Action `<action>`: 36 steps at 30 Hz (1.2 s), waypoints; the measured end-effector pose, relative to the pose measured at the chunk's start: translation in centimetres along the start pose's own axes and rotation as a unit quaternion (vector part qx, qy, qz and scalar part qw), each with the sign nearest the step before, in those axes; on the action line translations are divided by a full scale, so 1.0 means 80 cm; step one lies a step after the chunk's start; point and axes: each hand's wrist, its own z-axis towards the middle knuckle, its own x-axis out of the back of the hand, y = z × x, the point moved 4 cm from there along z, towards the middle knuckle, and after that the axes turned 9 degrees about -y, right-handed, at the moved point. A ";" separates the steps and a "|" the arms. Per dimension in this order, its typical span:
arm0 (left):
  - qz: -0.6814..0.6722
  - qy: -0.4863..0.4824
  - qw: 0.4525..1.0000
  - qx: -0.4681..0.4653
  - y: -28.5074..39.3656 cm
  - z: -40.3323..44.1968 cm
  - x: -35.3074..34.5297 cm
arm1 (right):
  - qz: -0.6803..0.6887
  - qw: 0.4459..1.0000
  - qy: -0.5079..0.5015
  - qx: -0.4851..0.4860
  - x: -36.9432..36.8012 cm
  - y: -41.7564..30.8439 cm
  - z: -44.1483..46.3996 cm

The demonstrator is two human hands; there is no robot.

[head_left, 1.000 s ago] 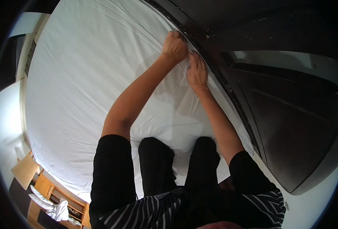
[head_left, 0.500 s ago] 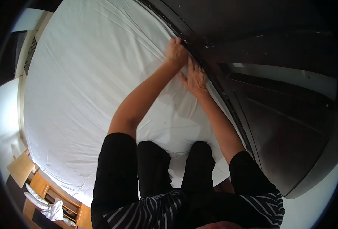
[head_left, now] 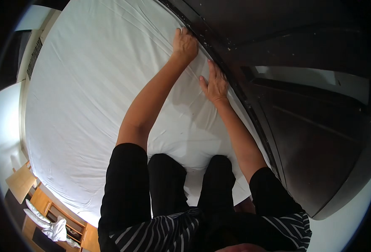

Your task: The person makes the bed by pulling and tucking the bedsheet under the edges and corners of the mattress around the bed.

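Note:
A white fitted-looking sheet (head_left: 93, 92) covers the mattress, with creases running toward the headboard side. My left hand (head_left: 185, 44) is at the mattress edge beside the dark headboard (head_left: 311, 126), its fingers curled down on the sheet; the fingertips are partly hidden. Lower along the same edge, my right hand (head_left: 216, 86) lies on the sheet with its fingers stretched out and the thumb apart. Its outer fingers are close against the headboard's rim.
My knees (head_left: 166, 166) rest on the mattress. The headboard has a long slot (head_left: 315, 77) and chipped paint. At the lower left are a lamp (head_left: 21, 182), wooden furniture (head_left: 63, 208) and white pillows (head_left: 36, 214) beside bunched white cloth (head_left: 56, 230). A wall vent (head_left: 35, 56) is at the left.
My left hand has slid farther up along the headboard edge, away from my right hand. The right hand has stayed almost in place.

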 end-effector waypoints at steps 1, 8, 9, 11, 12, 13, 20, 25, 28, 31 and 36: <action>0.017 0.006 1.000 0.009 0.000 0.004 -0.003 | -0.007 1.000 -0.002 -0.003 0.002 -0.002 -0.001; 0.193 -0.182 0.964 0.026 0.031 0.022 -0.012 | 0.005 1.000 -0.026 -0.011 -0.001 -0.001 0.003; 0.140 -0.180 0.973 0.026 0.026 0.029 -0.014 | 0.002 1.000 -0.020 -0.005 0.003 -0.001 0.005; 0.035 -0.184 0.982 0.020 0.007 0.027 -0.020 | 0.002 1.000 -0.014 0.001 0.006 -0.004 0.001; -0.061 -0.123 0.991 0.005 -0.011 0.017 -0.007 | 0.002 1.000 -0.014 -0.001 0.007 -0.006 -0.002; -0.057 -0.050 0.997 0.005 -0.030 0.013 -0.005 | 0.001 1.000 -0.012 -0.004 0.008 -0.006 -0.003; 0.008 -0.071 0.994 0.085 -0.073 0.044 0.010 | -0.005 1.000 0.012 -0.002 0.003 -0.001 -0.002; 0.062 -0.027 0.994 0.091 -0.074 0.061 -0.022 | 0.012 1.000 -0.004 -0.015 0.004 -0.002 0.000; 0.062 -0.090 0.989 0.094 -0.077 0.076 -0.028 | 0.007 1.000 -0.004 -0.012 0.002 0.001 0.001; 0.009 -0.159 0.985 0.061 -0.091 0.071 -0.007 | 0.011 1.000 -0.002 -0.010 0.003 -0.001 -0.001; -0.069 -0.028 0.994 0.074 -0.144 0.078 0.003 | 0.012 1.000 0.007 -0.009 -0.001 0.002 -0.003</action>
